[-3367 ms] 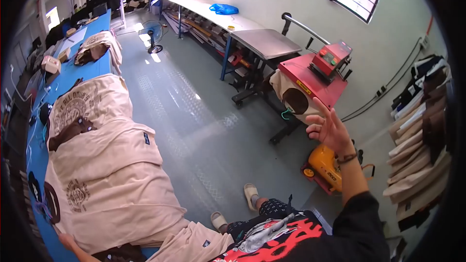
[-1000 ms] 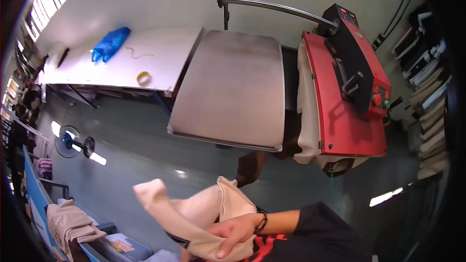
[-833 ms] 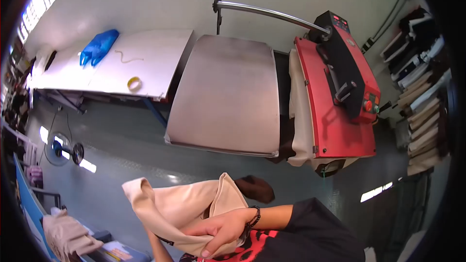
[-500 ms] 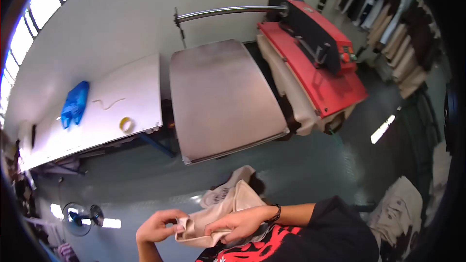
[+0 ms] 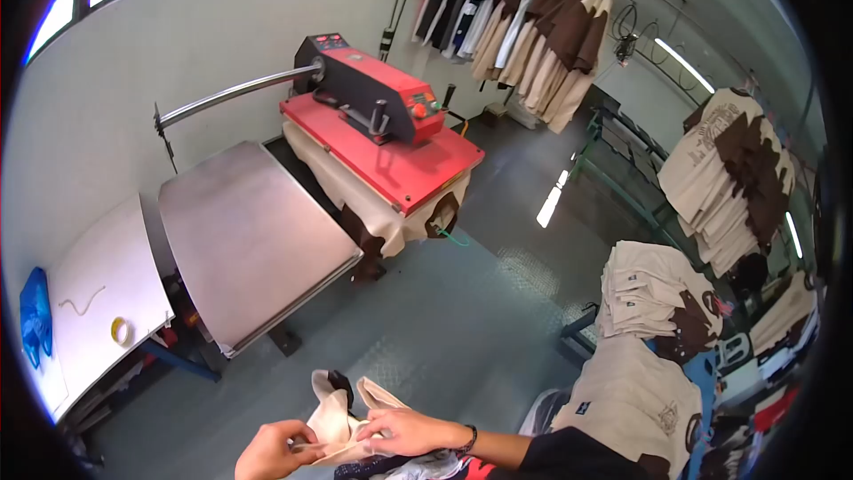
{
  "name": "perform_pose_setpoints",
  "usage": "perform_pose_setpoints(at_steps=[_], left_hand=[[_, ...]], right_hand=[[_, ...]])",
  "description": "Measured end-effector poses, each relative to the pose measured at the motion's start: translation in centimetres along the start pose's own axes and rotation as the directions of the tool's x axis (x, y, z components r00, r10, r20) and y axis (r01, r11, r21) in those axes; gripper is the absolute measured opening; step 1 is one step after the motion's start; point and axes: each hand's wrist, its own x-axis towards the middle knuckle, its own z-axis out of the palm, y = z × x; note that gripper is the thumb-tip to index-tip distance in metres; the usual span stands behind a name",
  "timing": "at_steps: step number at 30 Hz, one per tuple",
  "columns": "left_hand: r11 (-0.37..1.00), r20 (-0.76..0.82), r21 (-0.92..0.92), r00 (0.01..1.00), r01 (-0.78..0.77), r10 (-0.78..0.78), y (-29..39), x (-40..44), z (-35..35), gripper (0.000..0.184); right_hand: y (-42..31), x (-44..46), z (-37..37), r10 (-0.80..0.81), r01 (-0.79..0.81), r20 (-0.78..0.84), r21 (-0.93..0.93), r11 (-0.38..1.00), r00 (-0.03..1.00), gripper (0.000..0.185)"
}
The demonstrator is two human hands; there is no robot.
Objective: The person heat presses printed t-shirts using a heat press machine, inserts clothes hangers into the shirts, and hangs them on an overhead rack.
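A bunched beige shirt [image 5: 331, 418] hangs in front of my body at the bottom of the head view, with a dark part showing at its far end. My left hand [image 5: 274, 452] pinches the cloth from the left, fingers curled round its edge. On the other side my right hand [image 5: 404, 432], with a dark bracelet at the wrist, has its fingers bent onto the same fabric. Some fingertips are hidden in the folds.
A red heat press [image 5: 382, 156] covers beige cloth beside a bare grey platen [image 5: 253, 240]. The white table [image 5: 98, 258] at left holds a tape roll [image 5: 122, 331] and a blue bag [image 5: 36, 316]. Folded shirts [image 5: 631, 391] lie at right; shirts hang on racks [image 5: 551, 36].
My view has swung right, bringing the folded shirt piles and right-hand rack into sight. Both hands still hold the shirt, which is bunched differently and shows less of its print.
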Motion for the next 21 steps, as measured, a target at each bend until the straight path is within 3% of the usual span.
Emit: perform_pose_setpoints(at_steps=[1, 2, 4, 5, 7, 9, 10, 11, 13, 14, 16, 18, 19, 20, 21], left_hand=[[0.997, 0.075, 0.078, 0.997, -0.024, 0.018, 0.2, 0.1, 0.6, 0.016], [0.997, 0.081, 0.077, 0.997, -0.013, 0.007, 0.0, 0.2, 1.5, 0.016], [0.981, -0.075, 0.178, 0.993, -0.079, 0.093, -0.3, 0.6, 4.0, 0.015], [0.982, -0.058, 0.174, 0.995, -0.068, 0.080, 0.1, 0.8, 5.4, 0.015], [0.970, -0.281, 0.165, 0.934, -0.180, 0.221, 2.0, 1.5, 9.0, 0.012], [0.974, -0.342, 0.035, 0.913, -0.224, 0.222, 3.7, 1.7, 13.0, 0.012], [0.975, -0.356, 0.023, 0.909, -0.222, 0.216, 5.6, 1.3, 14.3, 0.011], [0.963, -0.362, 0.006, 0.897, -0.270, 0.254, 6.5, 1.1, 15.8, 0.010], [0.938, -0.177, 0.000, 0.924, -0.346, 0.340, 7.4, 0.4, 17.8, 0.006], [0.937, -0.121, -0.025, 0.931, -0.350, 0.344, 7.9, -0.1, 19.1, 0.004], [0.930, -0.055, -0.048, 0.931, -0.364, 0.362, 8.8, -1.3, 21.0, 0.003], [0.937, 0.140, -0.172, 0.934, -0.303, 0.328, 10.7, -2.7, 22.7, 0.005], [0.927, 0.144, -0.176, 0.923, -0.331, 0.357, 11.2, -3.4, 23.6, 0.005], [0.903, 0.147, -0.299, 0.920, -0.309, 0.363, 11.4, -4.2, 24.3, 0.007], [0.865, 0.152, -0.419, 0.918, -0.275, 0.365, 11.7, -4.8, 24.7, 0.009]], right_hand=[[0.9, -0.8, 0.6, 0.044, -0.038, -0.073, 0.077, 0.996, 0.996, 0.028], [1.5, -1.7, 0.9, 0.062, -0.064, -0.187, -0.003, 0.998, 0.981, 0.026], [2.3, -3.8, 2.1, 0.120, -0.183, -0.424, -0.111, 0.977, 0.898, 0.022], [2.6, -5.0, 2.2, 0.157, -0.230, -0.476, -0.099, 0.968, 0.865, 0.022], [3.4, -7.7, 2.3, 0.149, -0.217, -0.537, -0.066, 0.974, 0.830, 0.016], [5.4, -10.7, 2.7, 0.041, -0.099, -0.519, -0.083, 0.992, 0.853, 0.015], [6.3, -12.2, 3.2, 0.033, -0.036, -0.513, 0.003, 0.999, 0.858, 0.018], [7.4, -13.4, 3.9, 0.015, -0.028, -0.564, -0.014, 0.999, 0.826, 0.019], [10.3, -15.1, 5.4, -0.116, 0.007, -0.766, -0.144, 0.990, 0.632, 0.020], [11.5, -15.8, 6.2, -0.121, 0.026, -0.783, -0.133, 0.991, 0.611, 0.020], [12.9, -17.9, 7.0, 0.028, -0.276, -0.829, -0.154, 0.949, 0.559, 0.017], [14.1, -19.1, 8.1, 0.006, -0.347, -0.857, -0.202, 0.916, 0.515, 0.016], [15.1, -19.8, 8.8, -0.011, -0.419, -0.876, -0.241, 0.876, 0.481, 0.016], [18.8, -20.3, 10.2, 0.029, -0.541, -0.842, -0.320, 0.777, 0.539, 0.020], [20.5, -21.7, 10.5, 0.020, -0.560, -0.852, -0.326, 0.762, 0.523, 0.020]])
